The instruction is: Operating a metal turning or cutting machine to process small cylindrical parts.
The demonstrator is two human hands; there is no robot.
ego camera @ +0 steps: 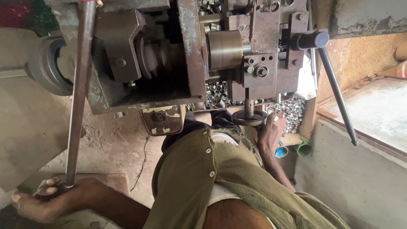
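Observation:
My left hand (44, 200) is at the lower left, its fingers closed round the bottom end of a long steel lever rod (78, 93) that runs up to the top of an old, worn metal-working machine (193, 55). My right hand (270, 132) grips the rim of a small round handwheel (250, 118) on a short shaft under the machine's tool slide (258, 70). A brass-coloured cylindrical spindle (224, 48) sits just left of the slide. My olive buttoned shirt (199, 169) fills the lower middle.
Heaps of small shiny metal rings (292, 112) lie in a tray behind the handwheel. A dark lever with a black hub (335, 85) slants down at the right. A concrete ledge (373, 114) stands at right, with green (303, 149) and blue (280, 151) objects below.

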